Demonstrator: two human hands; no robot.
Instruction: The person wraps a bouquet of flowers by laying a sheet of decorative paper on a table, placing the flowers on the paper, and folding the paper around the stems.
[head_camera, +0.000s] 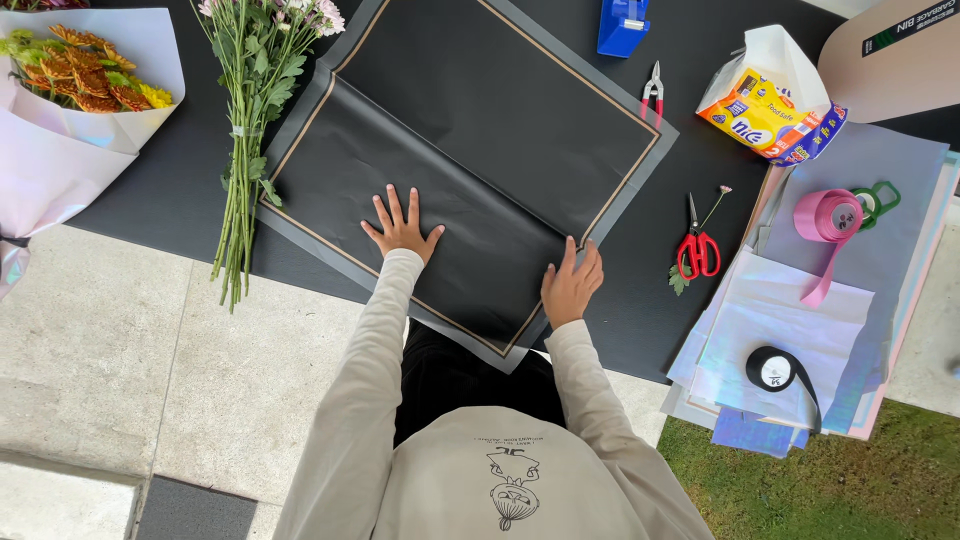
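Pressing: left hand (400, 228) flat, fingers spread, gripping nothing, on black wrapping sheet (470, 150).
Right hand (572, 283): open palm pins sheet's near edge, apparently flattening it.
Sheet: centred on black surface (170, 190).
Flower stems (245, 130): just left, within reach.

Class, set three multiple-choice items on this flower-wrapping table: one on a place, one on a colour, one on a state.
1. Where do the red-handled scissors lie?
A. right of the black wrapping sheets
B. under the flowers
C. on the grass

2. What colour is the ribbon roll near the table's right edge?
A. green
B. pink
C. white

3. How is the left hand?
A. clenched in a fist
B. gripping scissors
C. flat, fingers spread

Key: 1 A, they lie past the sheets' right corner; 2 B, the roll is pink; 3 C, the palm presses the sheet.
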